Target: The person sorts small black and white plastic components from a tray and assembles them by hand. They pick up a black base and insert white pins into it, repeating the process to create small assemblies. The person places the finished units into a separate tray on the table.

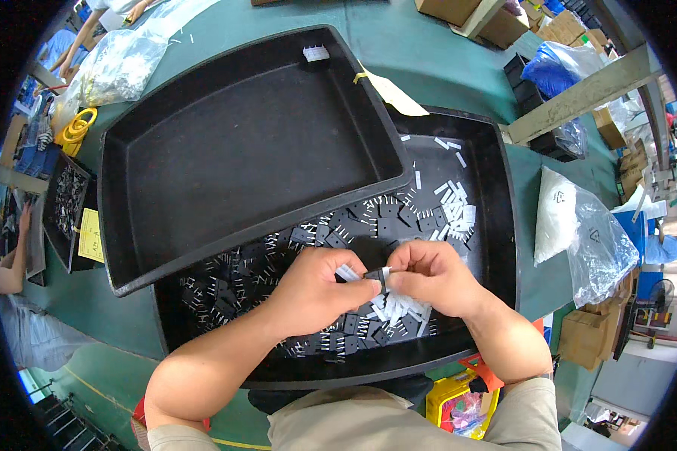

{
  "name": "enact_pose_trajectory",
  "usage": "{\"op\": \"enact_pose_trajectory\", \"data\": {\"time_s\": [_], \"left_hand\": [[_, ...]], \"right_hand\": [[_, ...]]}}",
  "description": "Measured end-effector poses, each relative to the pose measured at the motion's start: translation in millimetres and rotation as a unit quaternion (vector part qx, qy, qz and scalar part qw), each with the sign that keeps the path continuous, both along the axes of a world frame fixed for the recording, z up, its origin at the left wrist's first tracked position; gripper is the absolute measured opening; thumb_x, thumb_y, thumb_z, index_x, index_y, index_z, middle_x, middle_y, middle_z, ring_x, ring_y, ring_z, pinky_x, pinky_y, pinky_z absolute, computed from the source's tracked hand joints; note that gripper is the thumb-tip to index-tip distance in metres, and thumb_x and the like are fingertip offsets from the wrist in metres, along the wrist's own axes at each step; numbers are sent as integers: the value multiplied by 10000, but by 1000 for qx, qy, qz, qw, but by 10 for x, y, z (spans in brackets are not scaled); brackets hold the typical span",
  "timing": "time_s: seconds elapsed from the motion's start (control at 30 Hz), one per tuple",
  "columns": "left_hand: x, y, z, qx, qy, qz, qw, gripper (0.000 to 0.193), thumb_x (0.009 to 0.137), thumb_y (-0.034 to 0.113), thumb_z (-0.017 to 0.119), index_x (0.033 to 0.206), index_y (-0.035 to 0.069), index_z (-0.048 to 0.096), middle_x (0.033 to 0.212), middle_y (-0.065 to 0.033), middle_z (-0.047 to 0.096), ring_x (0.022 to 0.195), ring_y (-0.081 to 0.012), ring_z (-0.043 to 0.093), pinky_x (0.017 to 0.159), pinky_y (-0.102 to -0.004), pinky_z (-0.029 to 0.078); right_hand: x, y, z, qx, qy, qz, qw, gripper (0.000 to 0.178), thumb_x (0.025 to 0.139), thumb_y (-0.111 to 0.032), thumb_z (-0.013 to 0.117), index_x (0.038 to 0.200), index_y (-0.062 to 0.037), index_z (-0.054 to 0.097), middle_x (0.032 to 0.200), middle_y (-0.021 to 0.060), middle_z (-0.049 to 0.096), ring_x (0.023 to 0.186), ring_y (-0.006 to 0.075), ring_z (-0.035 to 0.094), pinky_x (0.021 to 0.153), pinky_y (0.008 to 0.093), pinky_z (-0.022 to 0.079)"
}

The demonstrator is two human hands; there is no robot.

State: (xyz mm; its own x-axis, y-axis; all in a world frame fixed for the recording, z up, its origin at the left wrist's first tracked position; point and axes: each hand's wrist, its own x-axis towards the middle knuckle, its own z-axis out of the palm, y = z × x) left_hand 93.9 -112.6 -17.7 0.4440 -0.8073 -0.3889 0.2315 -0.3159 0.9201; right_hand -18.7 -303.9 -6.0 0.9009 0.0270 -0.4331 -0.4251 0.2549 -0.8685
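Observation:
Over the lower black tray point(513, 225), my two hands meet around a small black block point(375, 277) that has metal pins. My left hand point(320, 289) pinches the block between thumb and fingertips. A small white plastic strip point(386, 275) touches the block's right side, and my right hand point(438, 279) grips it with thumb and forefinger. Beneath lie many loose black pin blocks point(351, 323) and a heap of white strips point(400, 307). More white pieces point(345, 273) show beside my left fingers; whether they are held I cannot tell.
A second black tray point(256, 135) rests tilted across the lower one, with one white pinned piece point(316, 53) in its far corner. A yellow paper tag point(395, 94) hangs there. Plastic bags point(557, 214) lie right. A metal post point(579, 94) rises at right; other people are at left.

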Motion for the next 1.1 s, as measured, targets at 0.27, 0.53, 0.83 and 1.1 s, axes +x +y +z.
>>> {"op": "enact_pose_trajectory", "data": {"time_s": [0.27, 0.53, 0.83, 1.1], "left_hand": [[-3, -1, -35, 8, 28, -3, 1000, 132, 874, 113, 728, 807, 17, 667, 671, -24, 640, 596, -64, 568, 510, -244, 428], [29, -30, 40, 5, 65, 14, 998, 198, 934, 215, 683, 884, 28, 637, 699, -16, 613, 567, -50, 503, 481, -198, 360], [8, -67, -48, -16, 274, 12, 961, 600, 1037, 574, 277, 1020, 62, 588, 780, -33, 579, 644, -113, 475, 539, -254, 340], [-62, -68, -133, -28, 272, -4, 962, 484, 1066, 454, 330, 1055, 33, 569, 852, -61, 573, 657, -127, 492, 553, -254, 367]], "right_hand": [[-7, 12, -10, -35, 2, 1, 999, 63, 899, -37, 673, 937, -19, 626, 810, -32, 614, 712, 22, 543, 605, 199, 434], [-7, 66, -49, 21, -44, -49, 998, 94, 913, -18, 649, 993, -22, 600, 852, -27, 608, 725, 34, 549, 631, 201, 442], [14, 172, 16, -186, -125, -25, 974, 165, 903, -36, 664, 1055, -2, 608, 883, 20, 650, 776, 53, 600, 648, 233, 490], [20, 243, -67, -385, -221, 13, 896, 153, 822, -44, 723, 939, -27, 626, 808, 114, 615, 689, 248, 635, 599, 337, 499]]}}
